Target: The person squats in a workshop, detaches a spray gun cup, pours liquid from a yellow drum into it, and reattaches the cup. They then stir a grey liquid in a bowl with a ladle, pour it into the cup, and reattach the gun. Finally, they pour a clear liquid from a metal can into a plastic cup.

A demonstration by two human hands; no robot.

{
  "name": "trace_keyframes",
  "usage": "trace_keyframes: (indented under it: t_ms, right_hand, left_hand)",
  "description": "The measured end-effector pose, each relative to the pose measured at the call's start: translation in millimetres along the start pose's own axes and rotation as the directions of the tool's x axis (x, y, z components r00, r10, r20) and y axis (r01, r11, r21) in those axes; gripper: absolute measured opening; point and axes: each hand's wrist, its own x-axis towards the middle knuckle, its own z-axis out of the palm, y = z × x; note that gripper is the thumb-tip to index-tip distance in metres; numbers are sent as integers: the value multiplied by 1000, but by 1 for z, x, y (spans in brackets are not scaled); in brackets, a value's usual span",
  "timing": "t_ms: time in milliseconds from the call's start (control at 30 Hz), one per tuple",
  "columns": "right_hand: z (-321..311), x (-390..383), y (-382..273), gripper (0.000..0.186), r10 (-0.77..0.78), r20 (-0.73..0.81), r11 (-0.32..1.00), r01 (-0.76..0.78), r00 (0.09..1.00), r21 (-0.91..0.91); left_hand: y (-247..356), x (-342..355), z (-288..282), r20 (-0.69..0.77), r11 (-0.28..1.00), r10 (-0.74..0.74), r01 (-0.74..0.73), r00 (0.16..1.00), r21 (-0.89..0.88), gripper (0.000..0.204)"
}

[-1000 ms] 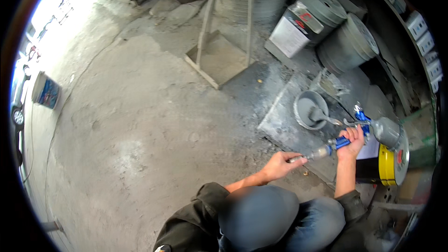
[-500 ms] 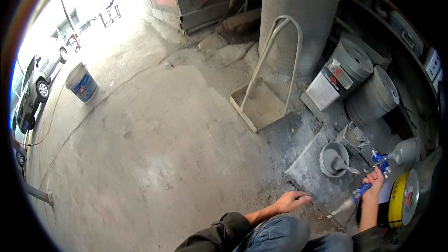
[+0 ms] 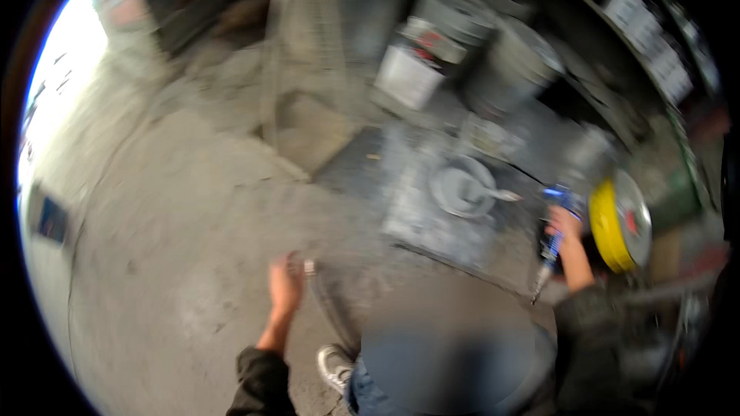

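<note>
The picture is blurred by motion. My right hand [image 3: 566, 229] grips a blue-handled tool [image 3: 549, 250] whose thin metal tip points down toward the floor. It is beside a yellow-rimmed round tin [image 3: 617, 225]. My left hand [image 3: 285, 286] is raised over the concrete floor, apart from the tool. A thin dark curved line, perhaps a cord [image 3: 327, 310], runs down from just beside its fingers; whether the hand holds it is unclear. A grey bowl [image 3: 461, 189] with a utensil in it sits on a grey slab [image 3: 432, 223] between the hands and farther away.
Metal buckets [image 3: 518, 62] and a white square can [image 3: 405, 77] stand at the back. A metal frame on a flat base [image 3: 308, 127] stands to the left of them. My shoe [image 3: 335, 366] and knee are at the bottom. Shelving runs along the right edge.
My left hand has let go of the tool's tip and swung left over the floor. The right hand has turned the tool so it points down. The view has swung sharply.
</note>
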Motion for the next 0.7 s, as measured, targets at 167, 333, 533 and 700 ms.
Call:
trace_keyframes:
  t_ms: [167, 333, 533, 700]
  right_hand:
    - [-12, -22, 9, 21, 12, 14, 1000, -12, 1000, 23]
    - [-34, -40, 12, 19, 56, 42, 990, -50, 998, -133]
    - [-32, -93, 12, 17, 52, 332, 872, 119, 942, -475]
    - [-7, -116, 47, 39, 94, 651, 756, 372, 753, -539]
  left_hand:
    - [61, 14, -6, 52, 962, 91, -74, 994, -263, 25]
    - [105, 20, 1, 154, 923, 99, -33, 983, -384, 23]
    - [229, 30, -9, 194, 837, 418, -293, 888, -463, 27]
    - [337, 33, 3, 174, 462, 887, -799, 428, -386, 62]
